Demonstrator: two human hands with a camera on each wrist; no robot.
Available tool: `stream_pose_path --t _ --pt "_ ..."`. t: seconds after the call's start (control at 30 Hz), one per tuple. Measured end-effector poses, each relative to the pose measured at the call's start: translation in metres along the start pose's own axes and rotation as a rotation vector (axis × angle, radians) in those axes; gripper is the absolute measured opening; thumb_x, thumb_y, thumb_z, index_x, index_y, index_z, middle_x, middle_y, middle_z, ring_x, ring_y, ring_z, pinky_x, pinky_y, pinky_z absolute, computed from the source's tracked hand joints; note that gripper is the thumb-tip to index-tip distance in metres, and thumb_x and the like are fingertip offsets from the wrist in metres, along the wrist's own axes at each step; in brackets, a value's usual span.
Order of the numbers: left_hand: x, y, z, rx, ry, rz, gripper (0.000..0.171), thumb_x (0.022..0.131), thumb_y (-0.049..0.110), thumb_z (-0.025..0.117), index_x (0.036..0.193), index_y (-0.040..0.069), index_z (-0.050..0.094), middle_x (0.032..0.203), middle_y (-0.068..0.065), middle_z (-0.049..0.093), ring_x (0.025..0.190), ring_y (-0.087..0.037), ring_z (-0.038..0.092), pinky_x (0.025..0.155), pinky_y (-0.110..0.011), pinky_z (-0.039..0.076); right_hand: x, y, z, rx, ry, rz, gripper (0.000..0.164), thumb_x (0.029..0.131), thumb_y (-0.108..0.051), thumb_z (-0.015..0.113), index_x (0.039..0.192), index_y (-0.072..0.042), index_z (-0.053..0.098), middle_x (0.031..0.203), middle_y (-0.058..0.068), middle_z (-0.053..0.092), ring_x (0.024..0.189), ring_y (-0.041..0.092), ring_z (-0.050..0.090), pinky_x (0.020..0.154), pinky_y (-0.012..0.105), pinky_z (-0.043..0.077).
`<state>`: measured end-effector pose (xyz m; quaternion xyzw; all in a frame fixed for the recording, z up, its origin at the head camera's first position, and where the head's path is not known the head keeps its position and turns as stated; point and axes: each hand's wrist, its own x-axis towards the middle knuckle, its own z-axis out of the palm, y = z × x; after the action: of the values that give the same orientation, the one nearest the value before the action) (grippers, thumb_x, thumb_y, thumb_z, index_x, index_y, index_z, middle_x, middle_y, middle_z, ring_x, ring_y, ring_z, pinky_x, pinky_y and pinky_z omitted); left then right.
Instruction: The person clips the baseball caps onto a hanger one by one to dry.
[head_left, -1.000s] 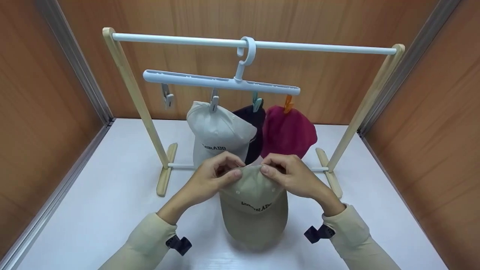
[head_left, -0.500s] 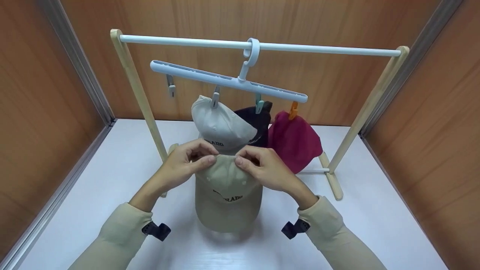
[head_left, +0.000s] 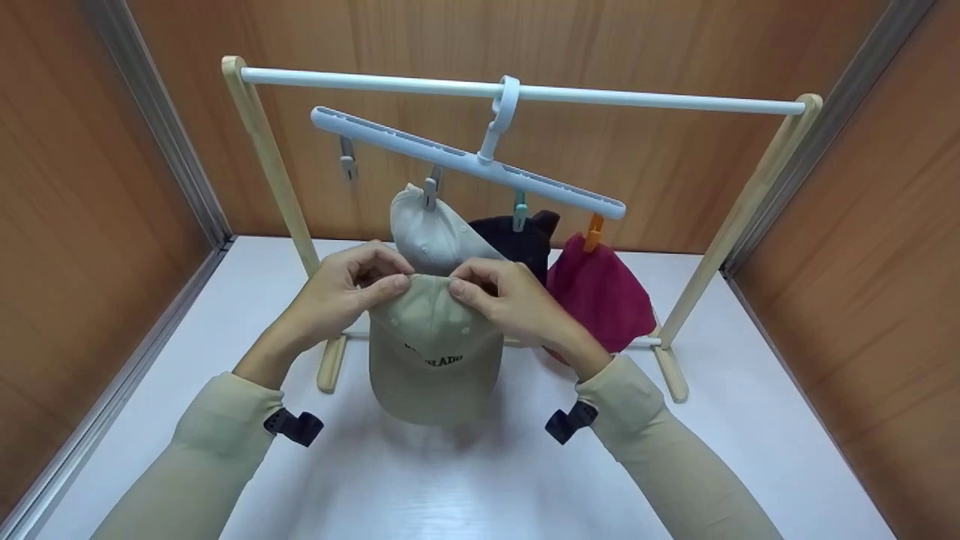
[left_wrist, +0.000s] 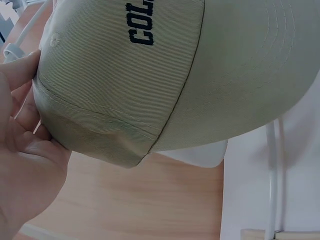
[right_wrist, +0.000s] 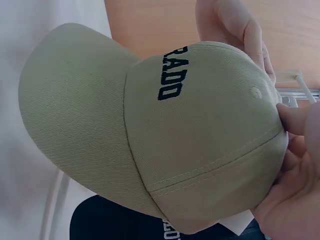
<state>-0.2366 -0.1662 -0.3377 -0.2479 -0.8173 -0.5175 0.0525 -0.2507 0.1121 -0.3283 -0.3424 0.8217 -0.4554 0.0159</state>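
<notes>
A khaki baseball cap (head_left: pixel 435 352) with dark lettering hangs brim-down between my hands, in front of the rack. My left hand (head_left: pixel 345 289) pinches the top of its crown on the left, thumb in front. On the right of the crown, my right hand (head_left: pixel 517 304) pinches the same top edge. Behind the cap, a pale blue hanger (head_left: pixel 465 160) tilts down to the right. From its clips hang a white cap (head_left: pixel 435 236), a black cap (head_left: pixel 525 244) and a dark red cap (head_left: pixel 600 296). A grey clip (head_left: pixel 348 161) at its left end holds nothing.
The hanger hooks over the white bar (head_left: pixel 645 95) of a wooden-legged rack (head_left: pixel 274 165). Wood-grain panels (head_left: pixel 675 45) enclose a white tabletop (head_left: pixel 450 495). A black wrist camera (head_left: pixel 296 426) sits on each cuff.
Both hands have carried the khaki cap left and up, to just in front of the white cap. The hanger has tipped, its left end rising and its right end dropping.
</notes>
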Motion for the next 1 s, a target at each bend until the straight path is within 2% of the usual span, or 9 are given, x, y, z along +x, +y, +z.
stream_pose_path --t 0.37,0.57,0.8,1.0 --pt "0.012 0.004 -0.005 0.023 0.020 0.008 0.020 0.103 0.024 0.073 0.120 0.013 0.073 0.107 -0.006 0.069 0.091 -0.023 0.059 0.075 -0.025 0.052 0.011 0.000 -0.012 -0.029 0.012 -0.016 0.020 0.108 -0.025 0.065 0.118 -0.012 0.077 0.098 0.003 0.068 0.092 0.021 0.061 0.078 0.033 0.055" --pt "0.014 0.006 -0.005 0.025 0.026 0.019 0.020 0.103 0.023 0.073 0.120 0.012 0.073 0.106 -0.005 0.069 0.091 -0.023 0.059 0.075 -0.025 0.053 0.014 0.001 -0.014 -0.044 0.017 -0.023 0.021 0.108 -0.026 0.064 0.119 -0.013 0.077 0.100 0.001 0.069 0.093 0.020 0.061 0.079 0.032 0.054" --pt "0.018 0.007 -0.005 0.014 0.029 0.051 0.017 0.103 0.021 0.074 0.117 0.011 0.073 0.104 -0.006 0.069 0.086 -0.021 0.058 0.071 -0.024 0.051 0.015 0.001 -0.018 -0.047 0.024 -0.047 0.019 0.109 -0.025 0.064 0.115 -0.013 0.077 0.089 0.002 0.061 0.083 0.018 0.056 0.071 0.031 0.048" --pt "0.020 0.009 -0.007 0.031 0.027 0.062 0.017 0.102 0.020 0.074 0.117 0.012 0.074 0.106 -0.004 0.070 0.087 -0.021 0.058 0.071 -0.024 0.051 0.015 0.000 -0.018 -0.050 0.035 -0.045 0.019 0.108 -0.024 0.064 0.115 -0.012 0.077 0.094 0.001 0.065 0.087 0.017 0.057 0.074 0.031 0.050"
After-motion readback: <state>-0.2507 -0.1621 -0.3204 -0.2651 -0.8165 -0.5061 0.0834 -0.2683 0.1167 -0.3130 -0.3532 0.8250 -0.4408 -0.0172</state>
